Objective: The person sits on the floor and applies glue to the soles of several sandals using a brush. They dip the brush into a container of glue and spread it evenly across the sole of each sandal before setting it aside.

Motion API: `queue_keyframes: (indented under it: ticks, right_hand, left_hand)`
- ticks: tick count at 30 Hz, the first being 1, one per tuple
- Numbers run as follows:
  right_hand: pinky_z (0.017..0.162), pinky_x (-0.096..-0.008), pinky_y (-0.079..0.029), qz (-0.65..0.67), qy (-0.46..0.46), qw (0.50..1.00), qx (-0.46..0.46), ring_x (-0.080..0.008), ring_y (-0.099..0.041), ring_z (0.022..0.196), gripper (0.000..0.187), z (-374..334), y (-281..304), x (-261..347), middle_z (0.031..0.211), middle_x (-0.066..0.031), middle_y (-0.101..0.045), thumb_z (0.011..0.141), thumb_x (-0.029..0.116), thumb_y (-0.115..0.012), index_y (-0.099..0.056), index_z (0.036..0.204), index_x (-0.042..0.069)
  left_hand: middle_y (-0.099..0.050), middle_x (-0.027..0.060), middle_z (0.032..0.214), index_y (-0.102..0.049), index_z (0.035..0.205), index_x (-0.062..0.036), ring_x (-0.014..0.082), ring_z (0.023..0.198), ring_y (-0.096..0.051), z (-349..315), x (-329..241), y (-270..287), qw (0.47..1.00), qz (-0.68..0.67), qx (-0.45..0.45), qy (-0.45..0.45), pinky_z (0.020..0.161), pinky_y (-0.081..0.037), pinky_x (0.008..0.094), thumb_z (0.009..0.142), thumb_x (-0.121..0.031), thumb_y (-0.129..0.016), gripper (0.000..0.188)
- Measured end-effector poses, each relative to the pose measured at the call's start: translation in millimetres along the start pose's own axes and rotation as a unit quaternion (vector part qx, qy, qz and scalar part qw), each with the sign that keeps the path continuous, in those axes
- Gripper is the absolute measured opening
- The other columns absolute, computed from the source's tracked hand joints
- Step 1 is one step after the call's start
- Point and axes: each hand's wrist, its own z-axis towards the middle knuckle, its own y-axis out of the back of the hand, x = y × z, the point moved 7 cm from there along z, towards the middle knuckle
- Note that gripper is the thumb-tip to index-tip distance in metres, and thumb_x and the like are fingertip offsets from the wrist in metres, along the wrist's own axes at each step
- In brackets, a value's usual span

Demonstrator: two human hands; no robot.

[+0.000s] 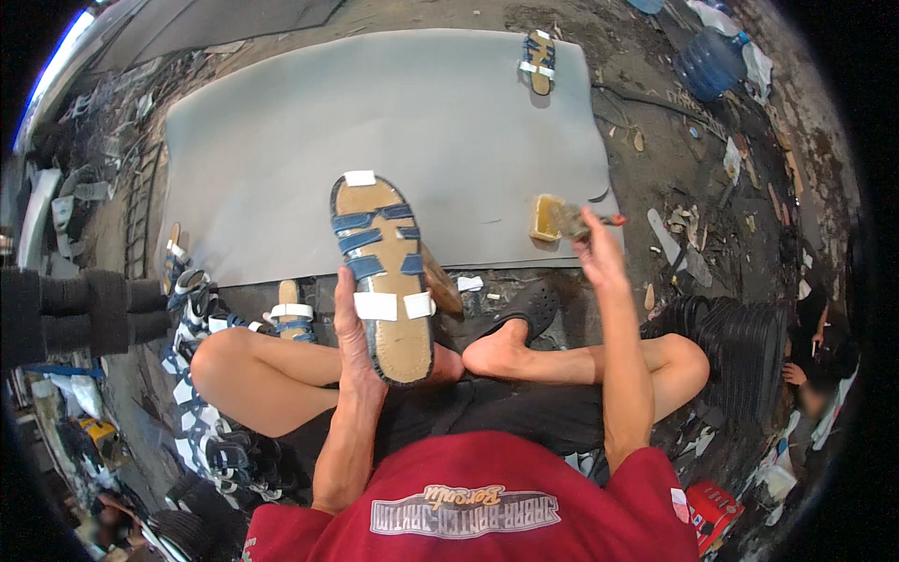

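My left hand (352,339) is closed round the lower left side of a sandal (390,255), raised above my crossed legs. The sandal has a tan footbed, dark blue straps and white patches; its wider rounded end points away from me. In my right hand (600,255) is a brush (571,221) with a reddish handle tip, its dark head beside or over a small tub of yellowish glue-like stuff (542,217). The tub rests on the near right part of a grey sheet (375,112). Whether the bristles touch the contents I cannot tell.
Another blue-strapped sandal (540,64) lies at the sheet's far right corner. Several sandals (293,314) are piled to my left. Black soles (721,351) are stacked on the right, near another person's hand (794,375). A blue water jug (712,64) lies far right.
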Motion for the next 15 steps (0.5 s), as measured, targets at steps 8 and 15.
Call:
queue_keyframes:
  ticks: [8, 15]
  right_hand:
    - [0.080, -0.0298, -0.057, -0.101, 0.195, 0.934, 0.283, -0.0125, -0.069, 0.098, 0.043, -177, -185, 137, 0.105, -0.0038, -0.072, 0.109, 0.044, -0.058, -0.066, 0.121, 0.004]
    - [0.076, -0.0369, -0.054, -0.300, 0.501, 0.716, 0.382, -0.0234, -0.069, 0.091, 0.024, -225, -214, 129, 0.106, -0.0123, -0.073, 0.100, 0.022, -0.073, -0.071, 0.112, 0.000]
  left_hand:
    - [-0.073, 0.0123, 0.107, -0.061, 0.135, -0.0039, 0.0212, 0.085, -0.073, -15, 11, -47, 0.991, 0.105, 0.012, 0.077, 0.071, -0.063, 0.0360, 0.096, -0.072, -0.054, 0.078]
    - [-0.073, 0.0105, 0.106, -0.063, 0.133, -0.0078, 0.0211, 0.080, -0.072, -19, -2, -38, 0.999, 0.025, -0.016, 0.046, 0.066, -0.060, 0.0334, 0.103, -0.065, -0.046, 0.067]
